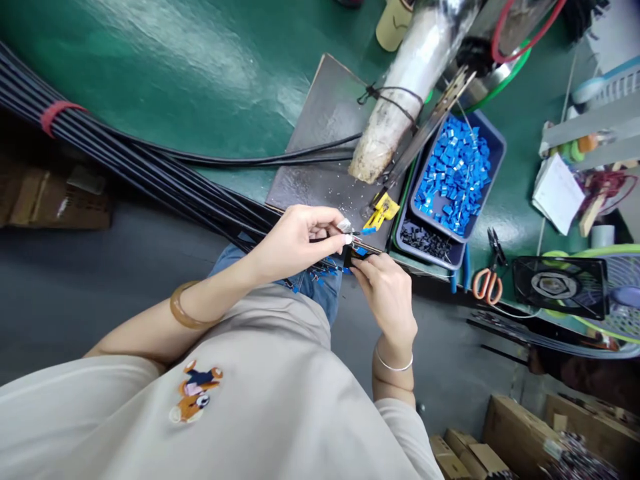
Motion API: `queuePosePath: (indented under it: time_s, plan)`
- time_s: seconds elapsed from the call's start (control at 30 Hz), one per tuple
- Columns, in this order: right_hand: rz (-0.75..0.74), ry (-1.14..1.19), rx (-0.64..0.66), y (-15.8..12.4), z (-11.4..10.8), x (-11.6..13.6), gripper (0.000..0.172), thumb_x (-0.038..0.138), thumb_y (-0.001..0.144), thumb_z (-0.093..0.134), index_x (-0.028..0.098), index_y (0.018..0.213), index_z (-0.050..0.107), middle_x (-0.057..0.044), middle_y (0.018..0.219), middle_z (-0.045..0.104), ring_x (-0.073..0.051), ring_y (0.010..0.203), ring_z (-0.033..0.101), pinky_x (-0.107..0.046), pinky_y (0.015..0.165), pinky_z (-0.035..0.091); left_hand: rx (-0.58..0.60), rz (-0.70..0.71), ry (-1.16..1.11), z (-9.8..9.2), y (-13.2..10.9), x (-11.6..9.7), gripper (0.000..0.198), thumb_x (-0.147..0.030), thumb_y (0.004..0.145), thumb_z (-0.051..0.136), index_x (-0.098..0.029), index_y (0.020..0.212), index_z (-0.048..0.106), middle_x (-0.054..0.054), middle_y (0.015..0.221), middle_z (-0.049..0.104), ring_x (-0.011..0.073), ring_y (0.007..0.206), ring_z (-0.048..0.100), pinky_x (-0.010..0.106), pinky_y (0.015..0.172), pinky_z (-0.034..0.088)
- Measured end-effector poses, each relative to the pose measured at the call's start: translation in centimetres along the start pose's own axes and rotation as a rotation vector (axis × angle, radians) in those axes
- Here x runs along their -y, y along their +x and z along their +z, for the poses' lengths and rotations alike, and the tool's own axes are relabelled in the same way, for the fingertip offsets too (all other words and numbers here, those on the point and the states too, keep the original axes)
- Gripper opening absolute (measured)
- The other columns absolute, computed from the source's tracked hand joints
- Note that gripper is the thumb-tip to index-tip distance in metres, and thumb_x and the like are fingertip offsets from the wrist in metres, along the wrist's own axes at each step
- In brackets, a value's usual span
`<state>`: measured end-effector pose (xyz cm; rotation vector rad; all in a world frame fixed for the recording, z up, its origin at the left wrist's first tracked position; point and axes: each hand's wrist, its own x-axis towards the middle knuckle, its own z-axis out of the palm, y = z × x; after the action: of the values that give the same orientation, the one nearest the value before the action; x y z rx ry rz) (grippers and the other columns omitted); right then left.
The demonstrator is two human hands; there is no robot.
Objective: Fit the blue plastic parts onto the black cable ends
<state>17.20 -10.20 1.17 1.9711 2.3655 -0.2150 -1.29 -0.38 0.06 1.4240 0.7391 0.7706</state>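
Near the bench's front edge, my left hand (305, 240) pinches the end of a black cable, where thin wires and a blue connector (369, 231) stick out past the fingertips. Just to the right, my right hand (384, 287) is closed on a small black piece (351, 257) beside another blue connector (360, 251). The fingertips of both hands are close together. A bundle of black cables (165, 175) runs in from the left under my left hand, and several blue-tipped ends (320, 272) hang over my lap.
Behind my hands lies a dark board (320, 120) with a yellow tool part (383, 210) and a wrapped tube (400, 93) above. Right of it are a bin of blue connectors (453, 173), a bin of black parts (425, 241), orange-handled scissors (487, 285) and a black fan (560, 287).
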Motion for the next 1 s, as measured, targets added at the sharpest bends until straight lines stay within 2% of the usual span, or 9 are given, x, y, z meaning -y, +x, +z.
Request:
queuePosePath:
  time_s: [0.2, 0.37, 0.43, 0.5, 0.57, 0.63, 0.77, 0.87, 1.0]
  plan:
    - [0.012, 0.178, 0.011, -0.6, -0.1, -0.6, 0.027, 0.029, 0.099, 0.043, 0.020, 0.113, 0.065, -0.007, 0.106, 0.067, -0.018, 0.099, 0.062, -0.030, 0.077, 0.047, -0.054, 0.188, 0.237, 0.1, -0.2, 0.3, 0.011, -0.022, 0.083, 0.064, -0.013, 0.081, 0.071, 0.000, 0.069, 0.067, 0.0078, 0.058, 0.054, 0.019, 0.057, 0.042]
    - [0.015, 0.121, 0.111, -0.9, 0.8, -1.1, 0.027, 0.028, 0.099, 0.044, 0.020, 0.106, 0.069, -0.006, 0.093, 0.068, -0.017, 0.087, 0.063, -0.028, 0.068, 0.043, 0.067, 0.468, 0.436, 0.0, -0.4, 0.1, 0.011, -0.018, 0.084, 0.063, -0.016, 0.083, 0.073, 0.004, 0.077, 0.075, 0.0114, 0.067, 0.064, 0.022, 0.067, 0.047]
    - [0.018, 0.132, 0.131, -0.9, 1.0, -1.3, 0.027, 0.029, 0.099, 0.044, 0.020, 0.100, 0.070, -0.005, 0.090, 0.067, -0.016, 0.082, 0.063, -0.028, 0.065, 0.042, 0.120, 0.419, 0.372, -0.3, -0.4, -0.2, 0.011, -0.018, 0.084, 0.064, -0.016, 0.079, 0.073, 0.004, 0.072, 0.074, 0.0106, 0.062, 0.064, 0.021, 0.061, 0.046]
    - [0.022, 0.193, 0.121, -1.0, 0.7, -1.3, 0.028, 0.029, 0.099, 0.043, 0.020, 0.097, 0.069, -0.004, 0.088, 0.066, -0.014, 0.076, 0.063, -0.026, 0.064, 0.042, 0.121, 0.223, 0.194, -0.7, -0.4, -0.3, 0.015, -0.022, 0.086, 0.063, -0.015, 0.075, 0.070, 0.003, 0.065, 0.071, 0.0072, 0.047, 0.056, 0.019, 0.048, 0.041]
    - [0.057, 0.297, 0.002, -1.3, 0.2, -1.1, 0.026, 0.028, 0.099, 0.043, 0.020, 0.098, 0.068, -0.003, 0.087, 0.067, -0.012, 0.073, 0.063, -0.025, 0.064, 0.043, 0.095, 0.009, -0.022, -1.1, -0.3, -0.3, 0.020, -0.026, 0.087, 0.063, -0.014, 0.072, 0.067, 0.003, 0.060, 0.069, 0.0043, 0.037, 0.046, 0.018, 0.038, 0.033]
    - [0.132, 0.405, -0.245, -1.6, -0.6, -0.7, 0.021, 0.026, 0.098, 0.047, 0.021, 0.101, 0.068, -0.001, 0.082, 0.069, -0.010, 0.067, 0.062, -0.023, 0.063, 0.044, 0.060, -0.112, -0.165, -1.3, -0.2, -0.2, 0.018, -0.027, 0.085, 0.065, -0.013, 0.074, 0.065, 0.003, 0.061, 0.069, 0.0030, 0.035, 0.042, 0.017, 0.034, 0.030]
    - [0.243, 0.516, -0.749, -1.5, -1.8, 0.7, 0.016, 0.022, 0.091, 0.059, 0.027, 0.099, 0.072, 0.003, 0.073, 0.069, -0.007, 0.048, 0.050, -0.023, 0.049, 0.037, 0.024, -0.129, -0.175, -0.8, -0.2, -0.1, 0.012, -0.023, 0.082, 0.067, -0.011, 0.078, 0.065, 0.004, 0.063, 0.068, 0.0022, 0.038, 0.045, 0.014, 0.036, 0.034]
    - [0.192, 0.501, -0.836, -0.3, -1.7, 1.9, 0.018, 0.021, 0.088, 0.063, 0.028, 0.101, 0.073, 0.003, 0.070, 0.068, -0.006, 0.045, 0.044, -0.023, 0.045, 0.034, 0.017, -0.086, -0.109, -0.2, -0.2, -0.1, 0.011, -0.020, 0.083, 0.065, -0.010, 0.079, 0.066, 0.004, 0.066, 0.069, 0.0042, 0.048, 0.055, 0.013, 0.044, 0.041]
    - [0.036, 0.485, -0.752, 1.4, -0.6, 2.6, 0.025, 0.018, 0.088, 0.063, 0.026, 0.110, 0.072, 0.004, 0.068, 0.066, -0.005, 0.048, 0.045, -0.021, 0.048, 0.038, 0.014, -0.051, -0.036, 0.1, -0.4, -0.1, 0.013, -0.022, 0.084, 0.063, -0.010, 0.081, 0.067, 0.004, 0.067, 0.067, 0.0071, 0.058, 0.061, 0.015, 0.054, 0.046]
